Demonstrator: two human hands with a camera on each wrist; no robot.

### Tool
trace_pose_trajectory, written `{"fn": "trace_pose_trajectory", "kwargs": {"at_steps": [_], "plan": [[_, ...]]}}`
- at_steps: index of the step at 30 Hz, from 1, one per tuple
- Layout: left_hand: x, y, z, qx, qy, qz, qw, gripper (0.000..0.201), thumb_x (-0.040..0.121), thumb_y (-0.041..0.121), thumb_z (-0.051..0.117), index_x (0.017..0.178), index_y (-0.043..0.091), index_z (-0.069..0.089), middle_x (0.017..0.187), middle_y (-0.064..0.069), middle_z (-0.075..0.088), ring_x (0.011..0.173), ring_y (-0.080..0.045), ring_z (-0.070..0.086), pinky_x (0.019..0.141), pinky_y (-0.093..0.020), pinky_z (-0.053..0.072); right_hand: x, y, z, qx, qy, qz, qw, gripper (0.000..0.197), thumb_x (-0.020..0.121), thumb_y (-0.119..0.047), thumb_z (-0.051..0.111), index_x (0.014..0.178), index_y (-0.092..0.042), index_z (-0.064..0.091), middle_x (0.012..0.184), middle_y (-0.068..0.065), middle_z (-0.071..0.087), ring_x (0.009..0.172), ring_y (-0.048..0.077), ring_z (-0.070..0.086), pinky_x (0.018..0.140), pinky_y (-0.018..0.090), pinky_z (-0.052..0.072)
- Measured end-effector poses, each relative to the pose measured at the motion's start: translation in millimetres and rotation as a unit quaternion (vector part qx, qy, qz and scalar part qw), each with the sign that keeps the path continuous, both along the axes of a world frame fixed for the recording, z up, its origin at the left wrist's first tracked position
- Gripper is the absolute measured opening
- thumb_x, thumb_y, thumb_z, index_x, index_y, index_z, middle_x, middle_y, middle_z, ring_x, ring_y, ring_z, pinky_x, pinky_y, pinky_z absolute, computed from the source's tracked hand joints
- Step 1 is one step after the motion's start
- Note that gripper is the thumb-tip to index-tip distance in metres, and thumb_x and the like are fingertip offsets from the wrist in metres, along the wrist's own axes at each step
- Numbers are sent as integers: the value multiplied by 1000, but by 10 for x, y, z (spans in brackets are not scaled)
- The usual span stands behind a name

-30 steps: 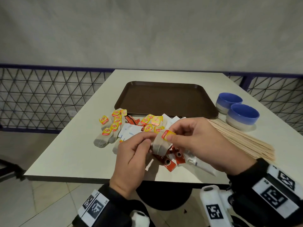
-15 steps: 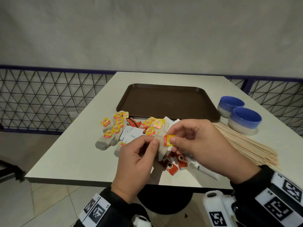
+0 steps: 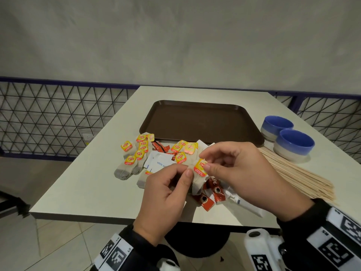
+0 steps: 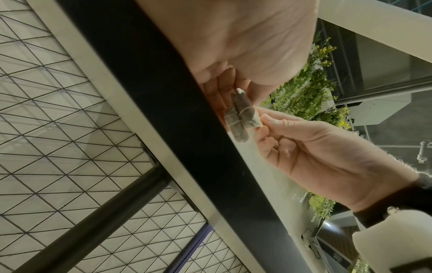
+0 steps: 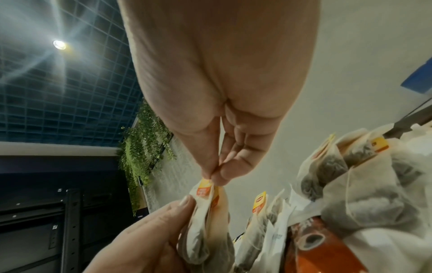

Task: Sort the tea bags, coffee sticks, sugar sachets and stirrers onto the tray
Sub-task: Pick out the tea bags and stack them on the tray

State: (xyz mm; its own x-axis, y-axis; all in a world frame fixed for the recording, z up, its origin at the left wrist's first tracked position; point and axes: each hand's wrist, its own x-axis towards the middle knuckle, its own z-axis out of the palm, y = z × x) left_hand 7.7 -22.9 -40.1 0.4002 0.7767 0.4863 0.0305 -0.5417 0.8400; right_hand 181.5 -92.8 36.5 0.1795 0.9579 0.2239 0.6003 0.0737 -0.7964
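A pale rectangular table [image 3: 78, 182] carries everything. A dark brown tray [image 3: 199, 122] lies near the middle of the table toward its far edge, its long axis running left to right. Along the right edge, a bundle of wooden stirrers [image 3: 297, 177] lies flat, its long axis slanting from the tray's near right corner toward the near right corner of the table. Two blue-and-white bowls [image 3: 293, 145] stand just beyond the stirrers, near the tray's right rim. In front of the tray's near rim lies a loose heap: tea bags [image 3: 134, 159] with yellow-and-red tags on the left, white sugar sachets [image 3: 159, 163] in the middle, red coffee sticks [image 3: 210, 196] toward the near edge. Above this heap, both hands hold one tea bag [image 3: 196, 182], which hangs roughly upright, tag uppermost. The left hand [image 3: 166, 194] pinches the bag's paper body between thumb and fingers. The right hand [image 3: 242, 173] pinches the yellow tag [image 3: 201, 166] between thumb and forefinger, its other fingers curled.
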Motion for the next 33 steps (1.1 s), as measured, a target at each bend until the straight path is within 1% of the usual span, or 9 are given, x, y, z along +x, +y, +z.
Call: {"fn": "trace_pose_trajectory", "kwargs": {"at_steps": [5, 12, 17, 19, 21, 25, 28, 31, 33], "plan": [[3, -3, 1, 16, 1, -9, 1000, 23, 99, 35, 55, 97, 24, 75, 89, 11, 72, 91, -17, 68, 70, -35, 58, 24, -10, 22, 0, 32, 21, 999, 22, 87, -13, 80, 94, -33, 80, 89, -5, 73, 82, 14, 73, 75, 42, 64], [3, -1, -5, 20, 5, -7, 1000, 23, 100, 37, 53, 102, 26, 74, 92, 12, 72, 96, -16, 68, 72, -33, 59, 27, 12, 2, 0, 45, 33, 998, 26, 88, -12, 79, 98, -36, 80, 82, -1, 69, 74, 24, 68, 69, 45, 62], [-4, -1, 0, 21, -1, -12, 1000, 24, 100, 35, 51, 99, 25, 73, 91, 13, 70, 94, -15, 66, 71, -26, 56, 28, 20, -5, -13, 36, 20, 999, 28, 87, -13, 80, 107, -33, 75, 81, -4, 69, 68, 6, 63, 67, 25, 57], [-9, -1, 2, 25, -2, -12, 1000, 24, 100, 33, 51, 99, 24, 73, 90, 13, 70, 92, -16, 66, 70, -24, 55, 25, 19, -11, -10, 36, 24, 999, 23, 87, -15, 81, 101, -32, 76, 82, -4, 70, 67, 7, 62, 65, 27, 55], [-8, 1, -1, 27, -3, -19, 999, 23, 100, 31, 52, 100, 23, 73, 90, 11, 71, 92, -18, 67, 71, -29, 56, 28, 16, -31, -6, 31, 26, 999, 18, 86, -16, 82, 95, -31, 77, 82, -4, 70, 69, 8, 62, 63, 28, 52], [-2, 6, -1, 36, 0, -25, 999, 25, 102, 33, 50, 102, 23, 73, 91, 9, 71, 93, -20, 66, 72, -35, 57, 23, 16, -27, -18, -5, 17, 1000, 9, 88, -22, 81, 88, -29, 76, 84, -6, 71, 77, 12, 66, 68, 33, 59], [1, -1, 5, 48, -6, -19, 999, 22, 101, 26, 52, 103, 23, 74, 93, 9, 71, 94, -20, 67, 72, -35, 57, 27, 5, -17, -25, -13, 26, 999, 8, 89, -23, 79, 86, -28, 74, 84, -8, 69, 76, 9, 64, 67, 31, 56], [5, -13, 16, 46, -22, -26, 998, 21, 99, 29, 55, 106, 23, 74, 97, 9, 72, 96, -19, 68, 72, -34, 59, 39, -9, -12, -32, -19, 27, 999, 9, 90, -23, 78, 86, -30, 73, 86, -12, 68, 73, 4, 62, 64, 27, 52], [11, -20, 18, 49, -26, -27, 998, 22, 96, 32, 57, 105, 21, 74, 97, 9, 72, 94, -20, 69, 70, -35, 60, 45, -8, -15, -31, -40, 9, 999, 9, 89, -26, 78, 86, -31, 72, 90, -17, 65, 81, 2, 61, 68, 25, 51]]}}
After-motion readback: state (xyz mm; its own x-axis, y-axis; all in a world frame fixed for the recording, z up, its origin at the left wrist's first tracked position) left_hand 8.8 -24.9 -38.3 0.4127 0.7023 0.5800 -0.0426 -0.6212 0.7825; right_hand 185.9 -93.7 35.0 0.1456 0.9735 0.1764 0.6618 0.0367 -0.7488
